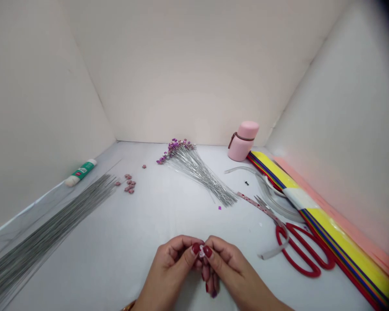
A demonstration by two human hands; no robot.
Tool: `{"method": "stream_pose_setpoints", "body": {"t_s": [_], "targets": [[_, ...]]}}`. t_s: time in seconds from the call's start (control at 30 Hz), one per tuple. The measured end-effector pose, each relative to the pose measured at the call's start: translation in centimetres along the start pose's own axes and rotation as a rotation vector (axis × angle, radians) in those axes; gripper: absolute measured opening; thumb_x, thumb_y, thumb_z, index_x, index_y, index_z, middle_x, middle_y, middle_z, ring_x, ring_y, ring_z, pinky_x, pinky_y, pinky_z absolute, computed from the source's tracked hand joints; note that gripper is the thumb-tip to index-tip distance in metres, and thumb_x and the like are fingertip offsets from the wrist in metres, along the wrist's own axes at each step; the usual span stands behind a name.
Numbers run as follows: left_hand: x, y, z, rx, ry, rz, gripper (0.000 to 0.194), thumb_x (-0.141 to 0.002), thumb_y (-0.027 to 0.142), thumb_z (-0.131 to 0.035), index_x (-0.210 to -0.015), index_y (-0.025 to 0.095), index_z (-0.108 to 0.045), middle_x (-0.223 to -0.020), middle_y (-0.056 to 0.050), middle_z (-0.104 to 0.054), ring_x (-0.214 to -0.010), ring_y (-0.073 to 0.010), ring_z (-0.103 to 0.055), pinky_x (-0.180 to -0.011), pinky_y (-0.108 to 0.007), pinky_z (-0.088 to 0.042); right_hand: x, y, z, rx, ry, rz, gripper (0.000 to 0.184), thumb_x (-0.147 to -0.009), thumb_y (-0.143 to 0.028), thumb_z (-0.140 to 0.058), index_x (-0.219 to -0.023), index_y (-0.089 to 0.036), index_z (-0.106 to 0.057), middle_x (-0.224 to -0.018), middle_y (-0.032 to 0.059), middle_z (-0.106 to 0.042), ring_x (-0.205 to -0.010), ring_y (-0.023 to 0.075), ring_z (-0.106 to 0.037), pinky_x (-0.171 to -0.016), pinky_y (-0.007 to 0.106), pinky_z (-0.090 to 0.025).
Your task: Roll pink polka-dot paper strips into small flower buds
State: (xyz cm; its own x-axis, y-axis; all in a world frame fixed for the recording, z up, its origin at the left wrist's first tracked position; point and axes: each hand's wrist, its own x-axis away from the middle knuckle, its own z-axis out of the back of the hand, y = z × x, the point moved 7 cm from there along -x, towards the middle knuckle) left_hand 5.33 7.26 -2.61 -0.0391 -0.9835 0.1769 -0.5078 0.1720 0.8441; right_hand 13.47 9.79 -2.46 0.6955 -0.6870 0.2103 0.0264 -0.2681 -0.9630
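Note:
Close to the front edge, my left hand [176, 263] and my right hand [228, 268] meet. Between their thumbs and fingertips they pinch a small pale pink folded paper piece [201, 252], largely covered by the fingers. Its exact shape is too small to make out. Several little pinkish folded paper stars [129, 186] lie to the left, ahead of my left hand. To the right of my right hand are red-handled scissors [303, 250], with a patterned pink paper strip [254, 203] touching their blades.
A bunch of silver wire stems with purple tips [194, 168] lies at the back. Grey wires [52, 229] and a green glue stick [81, 172] are left. A pink flask [243, 142], coloured paper strips [330, 229] and a clear curled strip [275, 201] occupy the right.

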Motion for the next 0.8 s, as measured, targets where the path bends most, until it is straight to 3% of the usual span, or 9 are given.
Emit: {"method": "stream_pose_setpoints", "body": {"t_s": [0.13,0.43,0.57,0.8], "targets": [[0.2,0.4,-0.8,0.045,-0.073,-0.029,0.017,-0.078,0.025,-0.056,-0.090,0.012,-0.057,-0.054,-0.003,-0.061,-0.051,-0.0196,-0.061,-0.055,-0.034,-0.044,0.0,0.6,-0.2,-0.155,-0.028,-0.072,0.032,-0.082,-0.044,-0.044,-0.070,-0.014,-0.044,-0.053,-0.0024,-0.052,-0.040,0.0052,-0.046,-0.040,0.016,-0.032],[-0.1,-0.5,-0.5,0.108,-0.072,-0.051,0.011,-0.076,0.023,-0.058,-0.072,0.013,-0.054,-0.051,-0.003,-0.061,-0.048,-0.0190,-0.060,-0.051,-0.033,-0.044,0.0,0.8,-0.1,-0.065,-0.061,-0.057,0.034,-0.081,-0.046,-0.045,-0.068,-0.014,-0.044,-0.054,-0.0013,-0.053,-0.041,0.0059,-0.049,-0.040,0.016,-0.033],[-0.3,-0.6,0.1,0.013,-0.019,-0.076,0.014,-0.074,0.025,-0.061,-0.071,0.013,-0.056,-0.050,-0.003,-0.061,-0.049,-0.0154,-0.058,-0.052,-0.029,-0.042,-0.2,0.8,-0.1,-0.038,-0.073,-0.065,0.036,-0.080,-0.048,-0.045,-0.067,-0.015,-0.043,-0.052,-0.0017,-0.052,-0.039,0.0053,-0.047,-0.039,0.016,-0.032],[0.2,0.9,0.5,-0.278,0.049,-0.118,0.019,-0.071,0.031,-0.062,-0.067,0.012,-0.060,-0.050,-0.003,-0.062,-0.050,-0.0164,-0.059,-0.054,-0.029,-0.044,-0.3,1.1,0.0,-0.067,-0.067,-0.079,0.037,-0.078,-0.050,-0.046,-0.068,-0.015,-0.043,-0.051,-0.0024,-0.053,-0.035,0.0045,-0.046,-0.036,0.014,-0.033]]}}
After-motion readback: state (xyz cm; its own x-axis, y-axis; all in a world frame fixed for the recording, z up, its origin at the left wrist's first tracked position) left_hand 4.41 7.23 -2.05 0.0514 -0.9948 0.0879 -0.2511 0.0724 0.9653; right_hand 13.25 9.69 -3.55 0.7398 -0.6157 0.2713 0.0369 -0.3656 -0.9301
